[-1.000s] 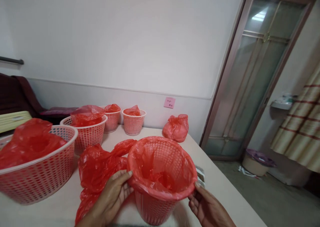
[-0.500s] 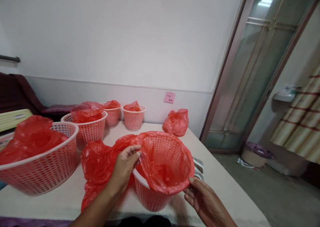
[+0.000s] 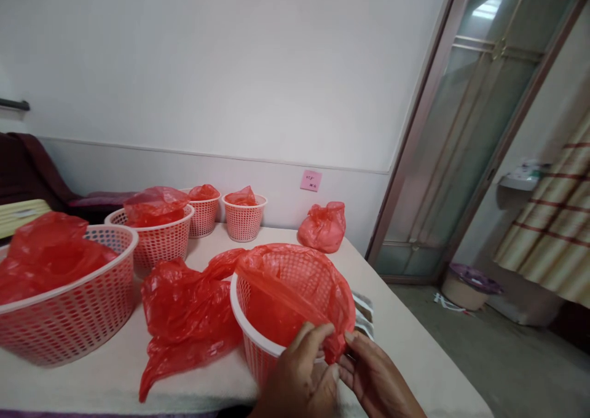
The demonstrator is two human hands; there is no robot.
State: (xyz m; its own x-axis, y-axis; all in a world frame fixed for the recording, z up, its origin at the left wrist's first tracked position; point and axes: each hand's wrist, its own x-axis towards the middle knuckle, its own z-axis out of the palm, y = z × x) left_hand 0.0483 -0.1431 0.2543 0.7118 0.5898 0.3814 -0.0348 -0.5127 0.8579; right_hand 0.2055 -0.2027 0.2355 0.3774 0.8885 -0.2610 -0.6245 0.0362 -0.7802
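A pink perforated basket (image 3: pixel 251 333) stands at the table's near edge with a red plastic bag (image 3: pixel 295 295) partly over its rim; the left side of the rim is bare. My left hand (image 3: pixel 302 375) and my right hand (image 3: pixel 375 381) meet at the basket's near right rim, both pinching the red bag's edge there. A loose heap of red bags (image 3: pixel 184 313) lies just left of the basket.
A large pink basket (image 3: pixel 78 316) with a red bag sits at the left, three smaller lined baskets (image 3: pixel 159 246) stand farther back, and a knotted red bag (image 3: pixel 322 227) lies by the wall. A glass door (image 3: pixel 461 135) is at the right.
My left hand moved from the basket's left rim around to the near right rim, beside my right hand. The bag has come off the left part of the rim.
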